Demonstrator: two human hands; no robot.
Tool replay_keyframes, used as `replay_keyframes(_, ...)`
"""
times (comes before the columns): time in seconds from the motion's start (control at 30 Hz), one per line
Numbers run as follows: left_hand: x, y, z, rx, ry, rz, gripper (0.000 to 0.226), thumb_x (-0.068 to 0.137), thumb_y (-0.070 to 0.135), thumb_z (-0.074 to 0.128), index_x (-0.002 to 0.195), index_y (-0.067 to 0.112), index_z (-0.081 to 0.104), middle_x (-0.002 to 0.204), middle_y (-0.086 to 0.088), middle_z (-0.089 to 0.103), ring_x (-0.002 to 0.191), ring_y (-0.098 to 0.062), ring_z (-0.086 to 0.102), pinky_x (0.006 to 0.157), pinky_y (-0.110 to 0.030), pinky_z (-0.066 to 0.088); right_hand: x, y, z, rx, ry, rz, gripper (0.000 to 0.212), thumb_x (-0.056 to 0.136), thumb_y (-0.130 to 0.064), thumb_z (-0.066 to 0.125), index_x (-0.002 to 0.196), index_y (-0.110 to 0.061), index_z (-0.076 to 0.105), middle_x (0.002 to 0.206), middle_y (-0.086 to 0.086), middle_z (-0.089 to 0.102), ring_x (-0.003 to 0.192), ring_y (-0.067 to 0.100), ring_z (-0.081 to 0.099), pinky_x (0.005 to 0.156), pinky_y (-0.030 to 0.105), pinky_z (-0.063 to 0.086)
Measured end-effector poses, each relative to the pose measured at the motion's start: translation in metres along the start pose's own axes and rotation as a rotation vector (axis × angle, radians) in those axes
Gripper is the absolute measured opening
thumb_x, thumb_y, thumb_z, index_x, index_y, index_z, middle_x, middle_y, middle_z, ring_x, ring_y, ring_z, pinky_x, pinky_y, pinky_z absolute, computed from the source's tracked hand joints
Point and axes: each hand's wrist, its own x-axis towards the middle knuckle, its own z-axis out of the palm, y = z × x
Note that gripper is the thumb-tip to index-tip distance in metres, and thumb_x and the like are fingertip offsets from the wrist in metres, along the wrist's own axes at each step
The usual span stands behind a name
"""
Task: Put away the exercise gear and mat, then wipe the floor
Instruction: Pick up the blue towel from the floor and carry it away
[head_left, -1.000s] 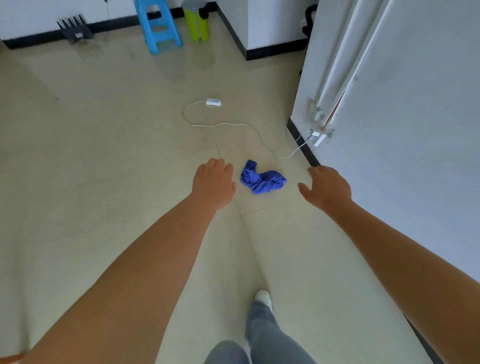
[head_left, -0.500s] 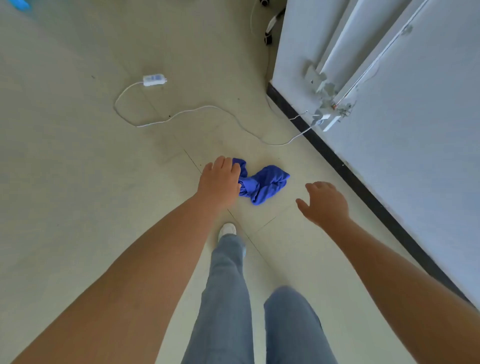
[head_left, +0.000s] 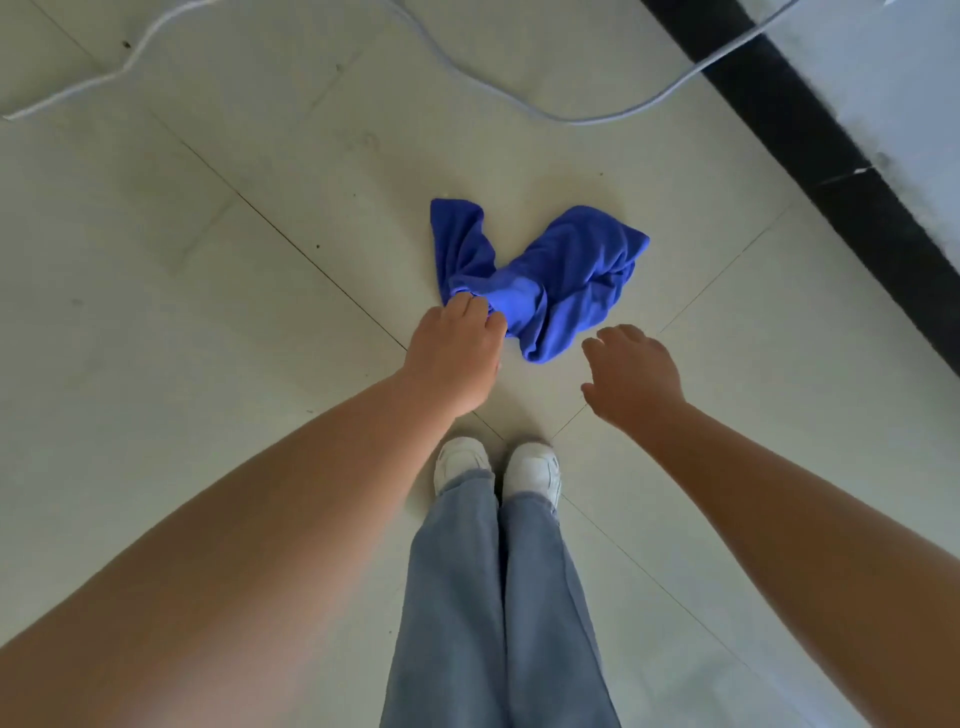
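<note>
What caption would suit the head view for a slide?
Bent over the tiled floor, the left hand reaches a crumpled blue cloth while the right hand hovers open beside it.

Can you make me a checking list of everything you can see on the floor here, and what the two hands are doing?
Surface: pale tiled floor with thin dark seams and a few small dark specks.
Job's things: crumpled blue cloth lying on the floor in front of the shoes; no exercise gear or mat seen.
Clutter: nothing seen.
Hands: left hand is at the cloth's near left edge, fingers curled onto the fabric; right hand is spread, apart from the cloth, holding nothing.
Cables: white cable snakes across the floor beyond the cloth, not touching it.
Surroundings: black baseboard under a white wall at upper right; white shoes and blue jeans below.
</note>
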Motion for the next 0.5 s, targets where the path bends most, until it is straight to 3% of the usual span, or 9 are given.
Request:
replay_keyframes(0.07, 0.035, -0.003, 0.04, 0.007, 0.01, -0.013, 0.041, 0.058, 0.019, 0.086, 0.089, 0.002, 0.066, 0.092, -0.012, 0.067, 0.087, -0.027, 0.066, 0.06, -0.026, 0.052, 0.047, 0.001, 0.027, -0.026, 0.022, -0.003, 0.042, 0.091, -0.018, 0.052, 0.131, -0.012, 0.04, 0.139, 0.005, 0.039, 0.134, 0.023, 0.032, 0.105, 0.033, 0.032)
replay_keyframes(0.13, 0.072, -0.006, 0.084, 0.031, 0.053, -0.021, 0.056, 0.025, 0.017, 0.094, 0.074, 0.005, 0.07, 0.078, -0.01, 0.071, 0.07, -0.025, 0.07, 0.048, -0.021, 0.051, 0.093, 0.005, 0.055, -0.057, 0.022, -0.008, 0.058, 0.089, -0.015, 0.054, 0.141, -0.014, 0.028, 0.152, 0.003, 0.023, 0.143, 0.024, 0.018, 0.11, 0.035, 0.027)
replay_keyframes(0.2, 0.105, -0.007, 0.116, 0.046, 0.104, 0.006, 0.066, 0.012, 0.013, 0.093, 0.074, 0.006, 0.072, 0.083, -0.013, 0.074, 0.074, -0.027, 0.073, 0.048, -0.025, 0.054, 0.128, 0.009, 0.081, -0.115, 0.005, -0.009, 0.072, 0.091, -0.016, 0.052, 0.149, -0.016, 0.01, 0.158, 0.001, 0.01, 0.147, 0.025, 0.005, 0.116, 0.042, 0.016)
replay_keyframes(0.27, 0.133, -0.006, 0.136, 0.07, 0.147, 0.027, 0.074, 0.01, 0.014, 0.093, 0.081, 0.007, 0.074, 0.089, -0.012, 0.075, 0.08, -0.027, 0.074, 0.051, -0.027, 0.055, 0.151, 0.015, 0.101, -0.169, 0.064, -0.01, 0.072, 0.091, -0.016, 0.05, 0.149, -0.016, 0.008, 0.153, 0.004, 0.023, 0.146, 0.027, 0.008, 0.117, 0.052, 0.003)
replay_keyframes(0.33, 0.147, -0.004, 0.137, 0.108, 0.099, -0.008, 0.076, 0.018, 0.019, 0.092, 0.09, 0.012, 0.072, 0.083, -0.004, 0.073, 0.073, -0.022, 0.071, 0.054, -0.022, 0.05, 0.161, 0.022, 0.114, -0.199, 0.14, -0.017, 0.054, 0.089, -0.012, 0.05, 0.141, -0.017, 0.033, 0.121, 0.004, 0.048, 0.135, 0.029, 0.028, 0.115, 0.057, -0.002)
replay_keyframes(0.37, 0.148, -0.003, 0.135, 0.11, 0.043, -0.037, 0.067, 0.037, 0.02, 0.09, 0.1, 0.012, 0.068, 0.086, -0.004, 0.07, 0.077, -0.022, 0.068, 0.058, -0.026, 0.047, 0.16, 0.025, 0.117, -0.194, 0.148, -0.02, 0.041, 0.089, -0.01, 0.048, 0.129, -0.017, 0.047, 0.106, 0.002, 0.05, 0.127, 0.028, 0.036, 0.115, 0.056, -0.002)
replay_keyframes(0.43, 0.15, -0.002, 0.136, 0.074, -0.001, -0.037, 0.035, 0.081, 0.008, 0.065, 0.114, 0.007, 0.054, 0.107, -0.011, 0.059, 0.093, -0.029, 0.058, 0.067, -0.035, 0.033, 0.148, 0.033, 0.121, -0.107, 0.123, -0.01, 0.025, 0.091, -0.011, 0.045, 0.112, -0.016, 0.058, 0.101, 0.003, 0.053, 0.119, 0.027, 0.042, 0.117, 0.051, 0.003)
replay_keyframes(0.5, 0.136, 0.005, 0.125, -0.011, 0.005, -0.066, 0.023, 0.092, 0.006, 0.05, 0.115, 0.004, 0.05, 0.114, -0.015, 0.051, 0.089, -0.033, 0.05, 0.067, -0.032, 0.027, 0.123, 0.04, 0.122, 0.111, 0.164, 0.008, 0.023, 0.091, -0.009, 0.043, 0.106, -0.008, 0.061, 0.105, 0.009, 0.057, 0.113, 0.029, 0.047, 0.113, 0.045, 0.016)
